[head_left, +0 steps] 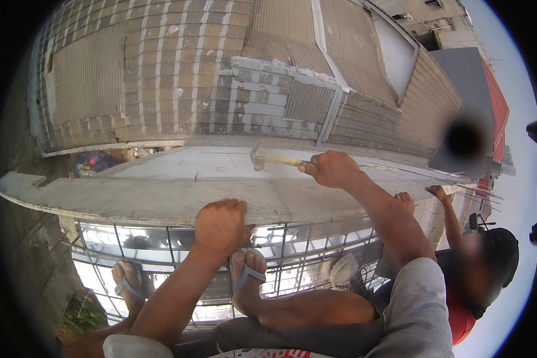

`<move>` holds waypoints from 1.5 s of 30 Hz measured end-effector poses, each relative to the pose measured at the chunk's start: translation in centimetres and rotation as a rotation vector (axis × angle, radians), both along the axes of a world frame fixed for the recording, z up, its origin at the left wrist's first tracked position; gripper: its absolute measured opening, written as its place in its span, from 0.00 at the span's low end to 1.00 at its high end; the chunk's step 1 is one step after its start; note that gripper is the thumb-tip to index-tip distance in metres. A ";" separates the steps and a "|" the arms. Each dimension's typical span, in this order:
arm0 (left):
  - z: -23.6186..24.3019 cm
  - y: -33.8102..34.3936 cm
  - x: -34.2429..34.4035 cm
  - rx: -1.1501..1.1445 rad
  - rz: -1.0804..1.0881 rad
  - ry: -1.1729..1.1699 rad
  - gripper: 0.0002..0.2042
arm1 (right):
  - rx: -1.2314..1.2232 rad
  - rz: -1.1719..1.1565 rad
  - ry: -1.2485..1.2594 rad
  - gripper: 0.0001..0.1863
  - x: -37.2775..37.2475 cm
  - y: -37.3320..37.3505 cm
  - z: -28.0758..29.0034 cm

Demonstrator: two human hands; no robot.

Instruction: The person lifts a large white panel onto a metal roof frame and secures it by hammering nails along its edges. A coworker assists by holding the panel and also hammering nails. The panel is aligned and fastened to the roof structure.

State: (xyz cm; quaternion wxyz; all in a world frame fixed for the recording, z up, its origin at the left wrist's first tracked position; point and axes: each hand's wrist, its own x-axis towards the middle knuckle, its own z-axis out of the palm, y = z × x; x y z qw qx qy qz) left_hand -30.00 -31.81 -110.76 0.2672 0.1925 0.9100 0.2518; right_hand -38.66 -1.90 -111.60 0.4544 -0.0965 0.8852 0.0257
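My right hand [334, 169] is closed round the handle of a hammer [280, 160], held out to the left above the far side of a long grey ledge [161, 194]. The hammer's yellowish handle and head look slightly blurred. My left hand [222, 224] is curled over the near edge of this ledge, with its fingertips mostly hidden behind the knuckles. The ledge looks like concrete and runs across in front of me, bent by the lens. Below it, my feet in sandals [248, 273] rest on a grid of dark metal bars [167, 244].
At the right, a co-worker in a black cap [507, 256] has a hand [438, 191] on the ledge. Rods [483, 194] jut out at its right end. A pale bundle [343, 271] lies near the bars. Beyond stand tiled roofs [179, 77] and a dark bag [93, 163].
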 end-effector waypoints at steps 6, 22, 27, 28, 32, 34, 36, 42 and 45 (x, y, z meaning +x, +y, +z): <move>-0.5 -0.2 0.6 0.075 0.049 0.111 0.17 | -0.595 -0.932 0.323 0.35 -0.7 -0.4 1.3; -0.6 -0.1 0.6 0.078 0.049 0.110 0.17 | -0.850 -1.072 0.519 0.34 -2.1 -2.0 3.3; -0.3 -0.2 0.6 0.025 0.023 0.079 0.22 | 0.089 0.058 0.173 0.35 1.2 -1.5 -0.1; -0.1 -0.2 0.7 0.016 0.028 0.045 0.22 | 0.193 -0.099 -0.108 0.35 0.8 -1.3 -0.2; -0.5 0.0 0.5 0.057 0.037 0.058 0.21 | -0.096 -0.551 0.024 0.39 -0.6 -2.0 0.7; -0.6 -0.2 0.6 0.047 0.038 0.049 0.22 | -0.286 -0.827 0.119 0.37 -0.5 -3.3 1.0; -0.6 -0.2 0.6 0.036 0.031 0.018 0.22 | -0.430 -0.956 0.195 0.36 -0.2 -4.5 1.0; -0.2 -0.2 0.0 -0.024 -0.045 -0.055 0.23 | -0.337 -0.809 0.096 0.29 0.4 -6.9 -0.2; 0.6 -1.3 -0.1 0.030 -0.076 0.032 0.24 | -0.323 -0.664 0.057 0.28 0.6 -8.9 -0.7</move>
